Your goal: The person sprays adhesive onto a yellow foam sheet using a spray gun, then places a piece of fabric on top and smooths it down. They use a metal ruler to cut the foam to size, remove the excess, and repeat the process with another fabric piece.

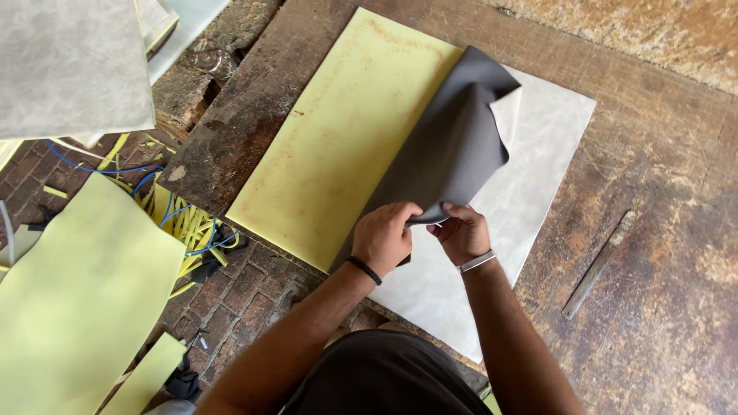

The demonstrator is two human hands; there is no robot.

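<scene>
Peeling seems to be the work in hand: the grey sheet (453, 138) is lifted and folded back over much of its length, baring the white backing sheet (538, 169) beneath on the right side, while its near edge is pinched at the hands. By my reading roughly half is freed; the part beside the yellow foam board (346, 131) looks still down. The left hand (384, 238) is clenched on the grey sheet's near corner, and the right hand (463, 233) grips the same edge just beside it, fingers (453, 211) curled over the fold. All rests on a worn wooden surface (661, 138), a metal bar (598, 265) well apart to the right.
</scene>
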